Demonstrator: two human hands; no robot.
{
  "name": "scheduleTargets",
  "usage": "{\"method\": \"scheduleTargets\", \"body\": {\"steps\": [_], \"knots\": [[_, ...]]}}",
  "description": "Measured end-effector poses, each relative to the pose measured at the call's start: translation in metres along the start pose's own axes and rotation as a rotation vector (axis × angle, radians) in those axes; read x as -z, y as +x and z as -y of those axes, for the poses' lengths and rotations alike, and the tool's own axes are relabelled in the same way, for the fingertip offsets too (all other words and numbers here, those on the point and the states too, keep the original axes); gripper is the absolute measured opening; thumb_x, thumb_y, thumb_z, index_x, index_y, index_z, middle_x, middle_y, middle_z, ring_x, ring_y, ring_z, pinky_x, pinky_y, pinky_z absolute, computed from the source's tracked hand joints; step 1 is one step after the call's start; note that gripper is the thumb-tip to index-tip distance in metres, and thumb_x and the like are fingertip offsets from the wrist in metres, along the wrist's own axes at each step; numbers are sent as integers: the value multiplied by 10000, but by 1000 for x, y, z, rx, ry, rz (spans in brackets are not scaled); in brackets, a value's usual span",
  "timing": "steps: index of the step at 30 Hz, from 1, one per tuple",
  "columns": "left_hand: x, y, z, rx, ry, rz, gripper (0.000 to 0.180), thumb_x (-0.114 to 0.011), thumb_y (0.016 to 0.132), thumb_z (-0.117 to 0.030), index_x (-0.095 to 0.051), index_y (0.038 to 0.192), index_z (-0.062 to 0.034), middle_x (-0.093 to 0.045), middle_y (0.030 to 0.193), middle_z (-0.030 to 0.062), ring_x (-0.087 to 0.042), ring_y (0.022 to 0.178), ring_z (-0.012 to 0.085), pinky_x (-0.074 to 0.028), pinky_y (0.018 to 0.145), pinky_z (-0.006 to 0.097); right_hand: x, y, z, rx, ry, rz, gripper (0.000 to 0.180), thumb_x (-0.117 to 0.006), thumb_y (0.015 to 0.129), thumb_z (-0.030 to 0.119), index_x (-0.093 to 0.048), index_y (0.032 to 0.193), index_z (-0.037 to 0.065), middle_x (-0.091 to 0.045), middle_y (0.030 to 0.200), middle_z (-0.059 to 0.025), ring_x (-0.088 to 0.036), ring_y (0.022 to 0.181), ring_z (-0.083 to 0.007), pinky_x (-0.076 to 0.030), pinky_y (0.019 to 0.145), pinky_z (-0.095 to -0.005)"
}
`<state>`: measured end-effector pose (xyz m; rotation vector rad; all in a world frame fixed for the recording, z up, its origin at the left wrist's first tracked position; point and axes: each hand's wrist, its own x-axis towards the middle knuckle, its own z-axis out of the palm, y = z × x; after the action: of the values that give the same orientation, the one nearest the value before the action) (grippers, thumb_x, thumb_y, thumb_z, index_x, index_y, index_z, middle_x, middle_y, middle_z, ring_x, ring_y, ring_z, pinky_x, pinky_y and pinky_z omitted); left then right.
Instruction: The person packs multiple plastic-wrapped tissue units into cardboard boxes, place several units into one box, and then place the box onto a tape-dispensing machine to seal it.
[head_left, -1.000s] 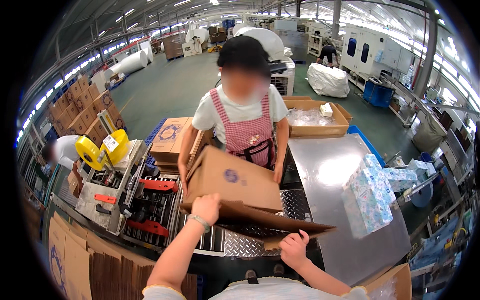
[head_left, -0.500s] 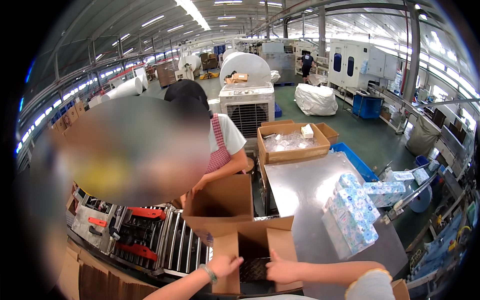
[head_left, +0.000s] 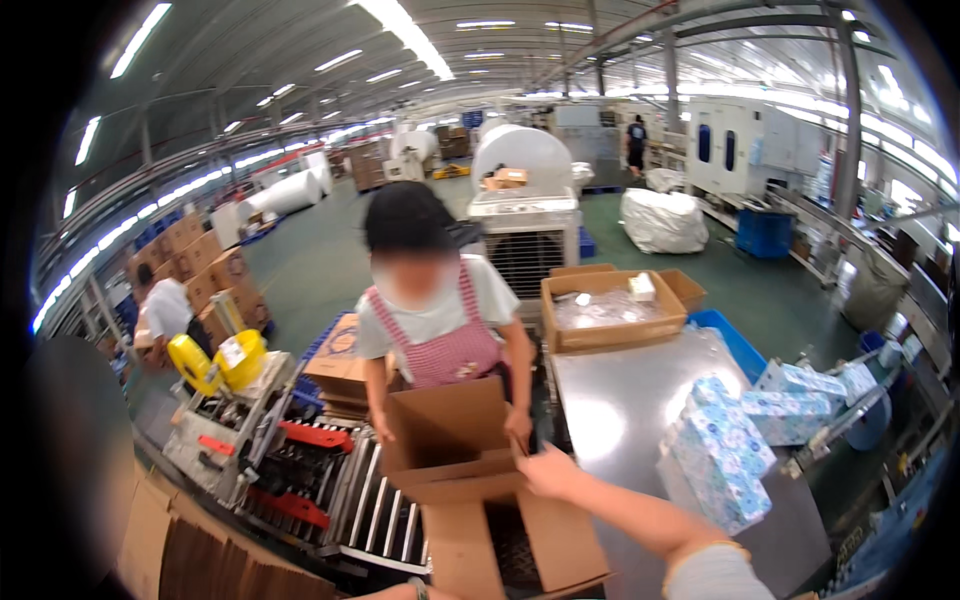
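Observation:
A cardboard box (head_left: 565, 540) stands in front of me at the bottom, its side flaps folded outward and a dark gap between them. Just beyond it is a second open cardboard box (head_left: 445, 425), held at its sides by a co-worker's two hands. My right hand (head_left: 548, 472) reaches in from the right, fingers closed at the right corner where the two boxes meet, close to the co-worker's hand. Of my left arm, only the wrist with a bracelet (head_left: 417, 588) shows at the lower edge, beside the nearer box; its fingers are hidden.
A co-worker in a checked apron (head_left: 445, 350) stands opposite, beside a roller conveyor (head_left: 375, 510). At right, a metal table (head_left: 610, 400) bears blue-patterned packs (head_left: 715, 455). A carton of clear plastic (head_left: 610, 310) stands behind it. Flattened cardboard (head_left: 200, 555) is stacked lower left.
My right hand has moved up and away from the nearer box's right flap to its far corner. My left hand has dropped toward the lower edge. The co-worker now grips the farther box with both hands.

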<state>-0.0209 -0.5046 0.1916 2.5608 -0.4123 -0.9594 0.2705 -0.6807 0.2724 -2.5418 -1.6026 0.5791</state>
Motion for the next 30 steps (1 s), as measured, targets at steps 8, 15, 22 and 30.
{"method": "scheduleTargets", "body": {"steps": [8,15,22,30], "knots": [[67,10,-35,8,528,-587,882,-532,929,-670,-398,1539,-47,-304,1632,205,-289,1515,334,-236,1211,543,-126,-33,-47,215,29,300,810,-552,935,660,-395,1580,195,-313,1640,-195,-348,1486,-365,-309,1197,-458],[-8,17,121,141,120,-885,751,-602,917,-523,-473,1468,-28,-479,1509,193,-411,1423,346,-274,1196,515,-108,-9,-24,-282,954,-788,135,-664,911,64,-709,1031,24,-708,945,-94,-705,937,-224,-553,835,-319],[-86,-148,307,540,-1705,-725,723,-353,1006,-645,-517,1474,-119,-509,1531,86,-419,1414,405,-390,1143,486,-344,37,-12,-1041,1454,-32,424,-694,960,267,-638,1298,17,-699,1240,-75,-658,1096,-246,-504,962,-372],[-83,-25,282,838,-1613,-391,842,-586,840,-810,-566,1415,-195,-583,1370,63,-545,1206,262,-413,1024,539,-123,18,173,-45,1202,-155,425,-590,1017,256,-577,1337,-23,-714,1172,-166,-690,1077,-314,-542,923,-402]]}}
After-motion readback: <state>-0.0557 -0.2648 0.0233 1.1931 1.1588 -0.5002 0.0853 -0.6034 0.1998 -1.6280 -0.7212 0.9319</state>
